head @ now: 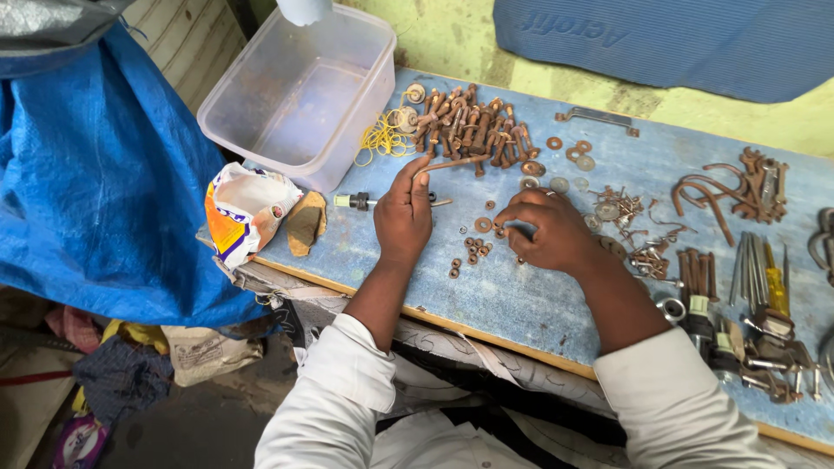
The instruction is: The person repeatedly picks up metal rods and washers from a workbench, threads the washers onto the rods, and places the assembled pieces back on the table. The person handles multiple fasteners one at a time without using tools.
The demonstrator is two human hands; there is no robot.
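My left hand (402, 213) rests on the blue board (539, 295), its index finger stretched up and touching a long rusty bolt (456, 162) just below the heap of rusty bolts (469, 126). My right hand (547, 230) is curled with its fingertips pinching at a small rusty nut (499, 231) among several small nuts and washers (472, 252) lying between the two hands. Whether it has lifted the nut is not clear.
An empty clear plastic tub (300, 91) stands at the board's far left, with yellow rubber bands (382, 139) beside it. A crumpled bag (243, 208) lies at the left edge. Hooks (725, 187), nails (695, 269), screwdrivers (769, 282) and washers (569, 152) cover the right. A blue tarp (95, 182) hangs at the left.
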